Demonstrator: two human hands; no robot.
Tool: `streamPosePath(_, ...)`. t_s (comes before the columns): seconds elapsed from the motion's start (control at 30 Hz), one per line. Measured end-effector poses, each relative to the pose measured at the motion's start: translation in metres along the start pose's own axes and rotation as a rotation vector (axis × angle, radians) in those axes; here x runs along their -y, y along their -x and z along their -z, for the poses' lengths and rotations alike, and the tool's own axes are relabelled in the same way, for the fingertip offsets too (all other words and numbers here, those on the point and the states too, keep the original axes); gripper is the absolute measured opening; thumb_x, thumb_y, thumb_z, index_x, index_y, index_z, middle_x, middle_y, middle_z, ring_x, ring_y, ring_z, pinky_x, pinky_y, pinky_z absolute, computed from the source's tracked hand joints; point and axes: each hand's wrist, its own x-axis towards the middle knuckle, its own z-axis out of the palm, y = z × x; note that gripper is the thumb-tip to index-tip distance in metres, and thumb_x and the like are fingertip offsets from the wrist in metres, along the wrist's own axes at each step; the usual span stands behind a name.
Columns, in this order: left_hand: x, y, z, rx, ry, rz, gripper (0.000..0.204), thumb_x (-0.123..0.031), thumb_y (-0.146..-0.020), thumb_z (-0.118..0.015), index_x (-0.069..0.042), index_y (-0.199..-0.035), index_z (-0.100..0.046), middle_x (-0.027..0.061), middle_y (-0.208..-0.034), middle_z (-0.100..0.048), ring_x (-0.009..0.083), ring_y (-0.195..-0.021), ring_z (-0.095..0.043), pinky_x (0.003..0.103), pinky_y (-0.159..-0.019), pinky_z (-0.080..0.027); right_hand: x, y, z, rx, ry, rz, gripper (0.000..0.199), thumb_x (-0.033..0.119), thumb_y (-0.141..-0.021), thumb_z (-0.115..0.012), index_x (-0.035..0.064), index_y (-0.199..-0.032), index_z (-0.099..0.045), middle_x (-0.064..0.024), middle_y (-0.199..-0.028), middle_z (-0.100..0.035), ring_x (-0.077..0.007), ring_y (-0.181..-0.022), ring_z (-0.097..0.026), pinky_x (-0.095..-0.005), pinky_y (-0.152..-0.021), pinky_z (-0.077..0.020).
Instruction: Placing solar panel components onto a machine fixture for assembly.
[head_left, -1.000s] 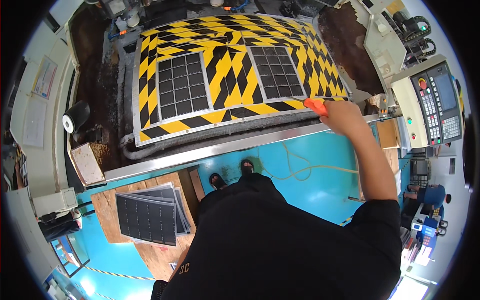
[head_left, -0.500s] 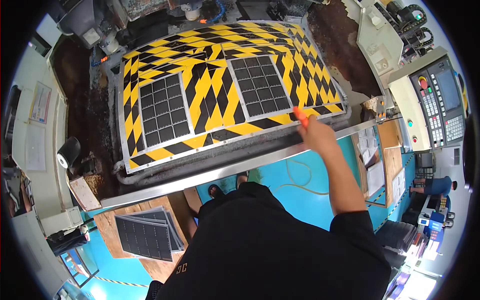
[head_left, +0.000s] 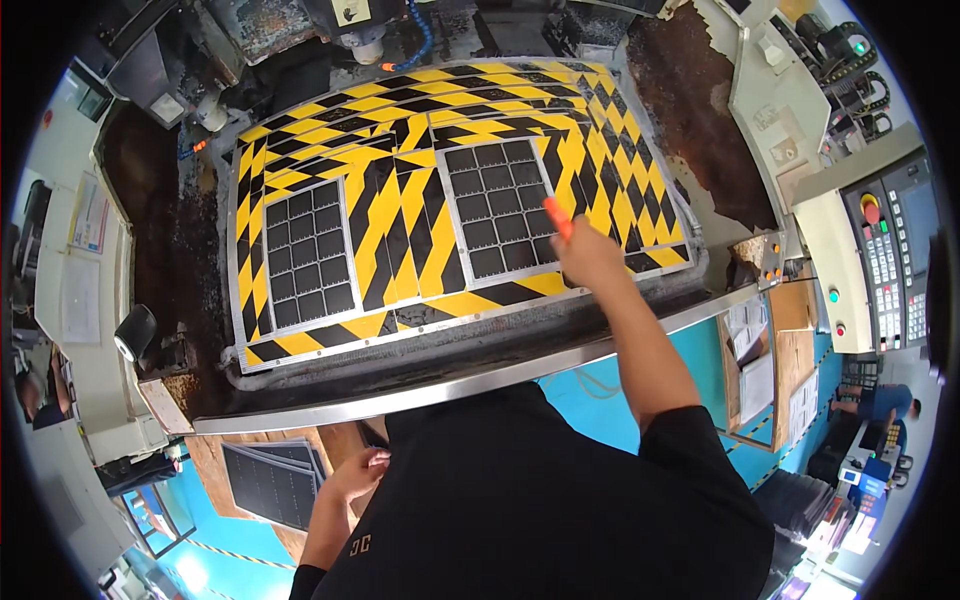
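My right hand [head_left: 592,258] is closed around a slim orange tool [head_left: 558,217]; its exact kind is hidden by my fingers. The tool's tip points up and left, over the right edge of the right panel [head_left: 498,205], a grid of dark square pieces in a pale frame. A matching left panel [head_left: 308,254] lies beside it. Both sit on a machine bed covered with yellow and black striped tape [head_left: 400,235]. Low by my body, my left hand [head_left: 358,474] hangs near the wooden table, fingers loosely bent and nothing visible in them.
A metal rail [head_left: 430,397] runs along the machine's front edge. Dark sheets [head_left: 270,480] are stacked on a wooden table [head_left: 205,455] at the lower left. To the right stands a control panel [head_left: 885,250] with buttons. A person [head_left: 885,402] is in the far right background.
My right hand has moved left with the orange tool, from the right panel's lower corner to its right edge. My left hand has come into view. The view has shifted somewhat.
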Motion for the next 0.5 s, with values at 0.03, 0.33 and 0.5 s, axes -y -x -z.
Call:
streamPosePath(0.03,0.012,-0.007,0.005,0.068,0.066,-0.195,0.045,-0.019,-0.098,-0.058,0.004,-0.136,-0.052,0.0104,-0.122,-0.067,0.0235,-0.112,-0.063,0.034,-0.098,-0.048,-0.007,-0.008,0.002,-0.050,-0.060,-0.084,0.042,0.038,-0.094,-0.058,0.0015,-0.113,-0.050,-0.0238,-0.095,-0.071,-0.0406,-0.090,-0.070,-0.0522,-0.083,-0.0522)
streamPosePath(0.33,-0.108,0.012,0.131,-0.112,0.568,-0.504,0.036,-0.017,-0.097,-0.060,-0.001,-0.129,-0.056,0.0109,-0.119,-0.067,0.0199,-0.108,-0.065,0.035,-0.092,-0.052,-0.026,-0.003,0.003,-0.123,-0.033,-0.069,0.042,0.041,-0.093,-0.060,0.0017,-0.107,-0.051,-0.0245,-0.093,-0.069,-0.0437,-0.090,-0.067,-0.0530,-0.079,-0.0513)
streamPosePath(0.5,-0.083,-0.008,0.179,-0.461,0.543,-0.260,0.035,-0.023,-0.097,-0.061,-0.007,-0.128,-0.058,0.0038,-0.119,-0.066,0.0155,-0.108,-0.062,0.031,-0.092,-0.047,-0.012,0.110,0.009,0.086,0.131,-0.018,0.046,0.043,-0.091,-0.063,0.0018,-0.105,-0.049,-0.0246,-0.090,-0.068,-0.0442,-0.084,-0.067,-0.0529,-0.071,-0.0524)
